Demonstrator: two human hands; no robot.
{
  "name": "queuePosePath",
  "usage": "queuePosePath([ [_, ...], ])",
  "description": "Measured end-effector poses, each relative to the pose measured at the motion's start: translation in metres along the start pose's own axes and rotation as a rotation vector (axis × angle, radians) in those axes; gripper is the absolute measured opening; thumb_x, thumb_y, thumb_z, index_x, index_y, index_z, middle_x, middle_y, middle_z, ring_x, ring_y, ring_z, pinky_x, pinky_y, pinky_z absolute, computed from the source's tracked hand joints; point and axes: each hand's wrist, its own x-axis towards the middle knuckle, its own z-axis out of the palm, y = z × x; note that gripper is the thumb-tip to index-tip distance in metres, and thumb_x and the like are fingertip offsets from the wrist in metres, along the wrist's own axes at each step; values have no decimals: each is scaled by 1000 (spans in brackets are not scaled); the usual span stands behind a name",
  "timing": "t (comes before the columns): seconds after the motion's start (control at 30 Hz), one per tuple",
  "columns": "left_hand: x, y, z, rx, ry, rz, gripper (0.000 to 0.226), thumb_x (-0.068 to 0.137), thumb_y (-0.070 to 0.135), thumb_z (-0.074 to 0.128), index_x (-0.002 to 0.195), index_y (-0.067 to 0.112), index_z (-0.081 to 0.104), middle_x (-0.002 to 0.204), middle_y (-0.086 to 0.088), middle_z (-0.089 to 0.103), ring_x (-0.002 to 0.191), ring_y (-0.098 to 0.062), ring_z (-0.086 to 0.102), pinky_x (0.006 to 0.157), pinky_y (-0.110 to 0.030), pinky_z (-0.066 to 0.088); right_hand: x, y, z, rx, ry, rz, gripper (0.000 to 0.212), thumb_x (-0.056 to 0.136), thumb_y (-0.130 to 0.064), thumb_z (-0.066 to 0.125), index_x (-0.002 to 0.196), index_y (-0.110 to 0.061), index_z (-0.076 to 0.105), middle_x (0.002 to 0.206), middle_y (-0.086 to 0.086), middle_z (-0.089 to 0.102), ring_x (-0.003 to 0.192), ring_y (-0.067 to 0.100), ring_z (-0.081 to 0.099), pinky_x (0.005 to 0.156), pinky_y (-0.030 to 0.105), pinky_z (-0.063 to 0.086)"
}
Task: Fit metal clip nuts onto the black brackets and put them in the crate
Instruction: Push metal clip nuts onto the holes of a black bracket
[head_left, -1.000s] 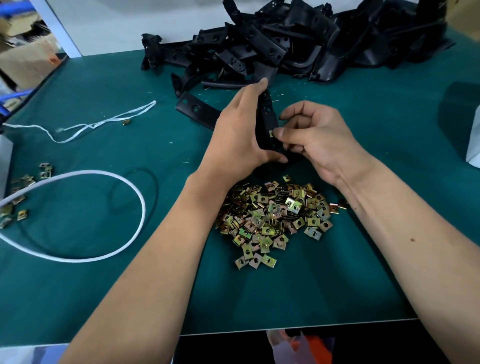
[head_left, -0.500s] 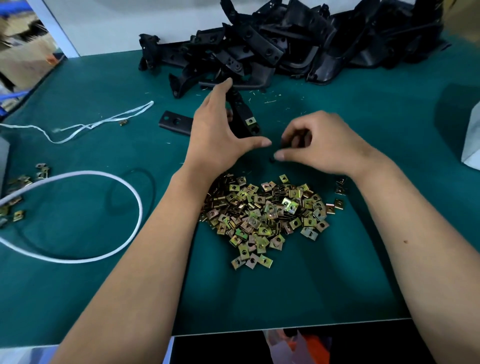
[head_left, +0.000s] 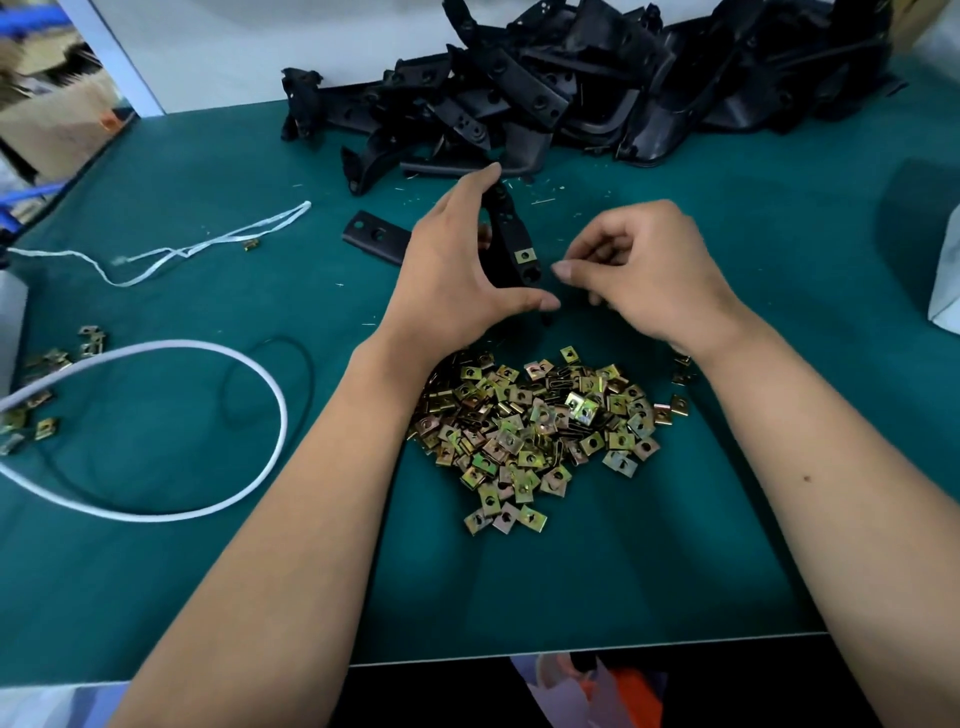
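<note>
My left hand (head_left: 452, 270) grips a black bracket (head_left: 505, 234) on end above the green table, fingertips at its top and thumb under its lower end. One brass clip nut (head_left: 524, 255) sits clipped on the bracket's near edge. My right hand (head_left: 654, 270) hovers just right of the bracket with its fingers curled. It does not touch the bracket, and I see nothing in it. A heap of loose clip nuts (head_left: 540, 426) lies between my forearms. Unfitted black brackets (head_left: 571, 88) are piled at the back. No crate is in view.
A flat black bracket (head_left: 374, 241) lies left of my left hand. White string (head_left: 208, 244), a white tube loop (head_left: 260, 395) and several stray clip nuts (head_left: 47, 395) occupy the left side. A white object (head_left: 948, 280) stands at the right edge. The table's front edge (head_left: 571, 649) is close.
One second ago my right hand pinched the clip nut against the bracket. It has since let go and drawn back to the right, leaving the nut on the bracket.
</note>
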Motion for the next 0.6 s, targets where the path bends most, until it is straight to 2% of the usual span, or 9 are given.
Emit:
queuePosePath([
  [0.2, 0, 0, 2, -35, -30, 31, 124, 51, 56, 97, 154, 16, 39, 144, -1, 55, 127, -17, 57, 109, -37, 48, -2, -2, 6, 237, 93, 61, 14, 89, -24, 80, 84, -16, 70, 60, -1, 68, 44, 11, 56, 45, 21, 43],
  [0.27, 0, 0, 2, -39, -43, 52, 124, 51, 57, 97, 153, 16, 40, 144, 0, 55, 131, -15, 54, 112, -37, 46, -1, -4, 5, 347, 105, 86, 10, 89, -18, 80, 85, -15, 72, 64, 1, 69, 50, 12, 59, 45, 21, 44],
  [0.37, -1, 1, 4, -42, -58, 72, 126, 50, 59, 96, 154, 15, 40, 147, 2, 54, 135, -13, 50, 115, -35, 42, -1, -7, 4, 512, 83, 126, 5, 91, -4, 75, 91, -9, 76, 74, 4, 73, 62, 13, 67, 53, 21, 50],
  [0.5, -2, 2, 7, -44, -65, 96, 126, 51, 60, 96, 154, 14, 39, 149, 2, 54, 137, -13, 50, 115, -37, 42, -2, -9, 4, 571, 72, 130, 13, 89, 0, 75, 99, -9, 72, 80, 10, 77, 67, 17, 70, 59, 23, 54],
  [0.6, -2, 3, 6, -61, -62, 100, 126, 50, 57, 98, 153, 14, 40, 146, 1, 55, 133, -15, 54, 112, -39, 46, -2, -9, 5, 590, 94, 131, 10, 86, -1, 79, 93, -6, 73, 78, 12, 76, 65, 18, 71, 58, 22, 53],
])
